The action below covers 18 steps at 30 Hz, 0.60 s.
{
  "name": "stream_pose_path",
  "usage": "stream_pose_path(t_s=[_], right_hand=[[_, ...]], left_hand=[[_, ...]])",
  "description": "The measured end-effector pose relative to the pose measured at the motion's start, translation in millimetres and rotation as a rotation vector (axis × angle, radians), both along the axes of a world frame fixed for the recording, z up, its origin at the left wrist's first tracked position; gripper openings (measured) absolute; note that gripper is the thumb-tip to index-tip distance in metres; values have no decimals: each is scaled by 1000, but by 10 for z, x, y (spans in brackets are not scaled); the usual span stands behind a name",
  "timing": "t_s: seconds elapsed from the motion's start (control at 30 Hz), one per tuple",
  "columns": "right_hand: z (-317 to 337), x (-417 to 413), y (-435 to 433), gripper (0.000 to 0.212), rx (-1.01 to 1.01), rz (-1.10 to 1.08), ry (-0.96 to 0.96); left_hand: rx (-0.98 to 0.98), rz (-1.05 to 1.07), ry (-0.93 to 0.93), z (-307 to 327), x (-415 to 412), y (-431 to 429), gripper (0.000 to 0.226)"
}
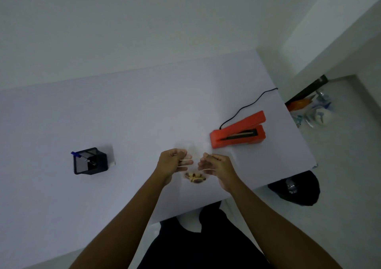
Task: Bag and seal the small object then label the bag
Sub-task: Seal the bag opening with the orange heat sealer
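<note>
Two hands: my left hand [175,162] and right hand [214,163] pinch a clear bag [190,151].
Bits [195,177]: bagged.
Left: sealer [237,133], two o'clock; pen [82,157], nine o'clock.

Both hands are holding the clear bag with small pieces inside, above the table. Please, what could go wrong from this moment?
1. The clear bag seems not yet sealed, held between the left hand and right hand; if it tilts, the small pieces at its bottom could spill.
2. The orange sealer lies off to the right; its black cord runs to the table edge and could snag.
3. The bag is nearly invisible, so its mouth may be misaligned in the sealer.
</note>
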State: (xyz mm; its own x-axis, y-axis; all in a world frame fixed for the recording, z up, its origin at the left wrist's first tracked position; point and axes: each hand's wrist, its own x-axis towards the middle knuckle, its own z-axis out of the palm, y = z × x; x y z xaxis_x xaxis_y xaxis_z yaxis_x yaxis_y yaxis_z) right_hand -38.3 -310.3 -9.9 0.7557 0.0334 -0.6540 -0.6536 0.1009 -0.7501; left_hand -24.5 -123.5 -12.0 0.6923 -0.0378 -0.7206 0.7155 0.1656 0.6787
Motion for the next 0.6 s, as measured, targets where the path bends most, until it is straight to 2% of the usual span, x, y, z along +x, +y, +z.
stream_pose_path(t_s=[0.37,0.6], right_hand=[[-112,230,-1265,27,18,32,44],[-153,482,-1733,21,-5,37,39]], left_hand=[[22,47,65,-70,146,-1279,20],[86,105,70,-143,297,-1828,18]])
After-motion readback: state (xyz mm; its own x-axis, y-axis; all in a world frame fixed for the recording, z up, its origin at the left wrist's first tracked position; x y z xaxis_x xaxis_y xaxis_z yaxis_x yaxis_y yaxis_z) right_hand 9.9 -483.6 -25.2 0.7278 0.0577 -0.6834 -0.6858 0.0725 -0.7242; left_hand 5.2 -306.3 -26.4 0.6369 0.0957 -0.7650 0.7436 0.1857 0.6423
